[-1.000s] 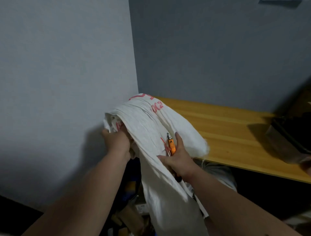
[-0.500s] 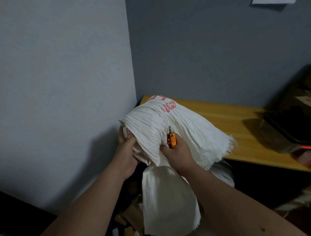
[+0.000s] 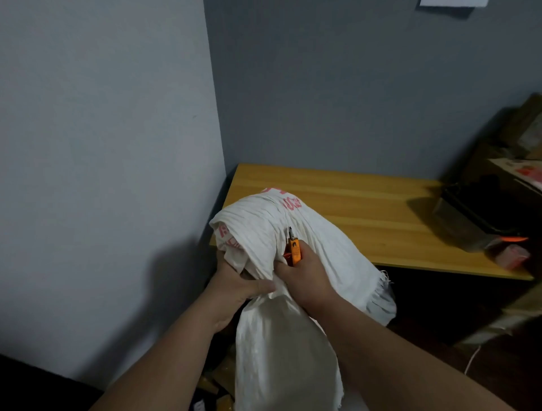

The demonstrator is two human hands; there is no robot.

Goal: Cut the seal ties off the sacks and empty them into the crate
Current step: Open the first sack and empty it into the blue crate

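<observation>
In the corner beside the wooden bench (image 3: 366,205), we bunch a white woven sack (image 3: 264,234) held up in both hands: left hand (image 3: 234,289) gripping its gathered folds, right hand (image 3: 305,278) clutching fabric together with orange snips (image 3: 294,249).

Storeroom corner: grey walls (image 3: 102,146), wooden bench (image 3: 352,205), stacked boxes (image 3: 522,152).

Ahead of you a wooden desk (image 3: 337,199) against grey walls (image 3: 102,146), a dark box (image 3: 469,214) at its right end, a white paper (image 3: 453,3) pinned above
</observation>
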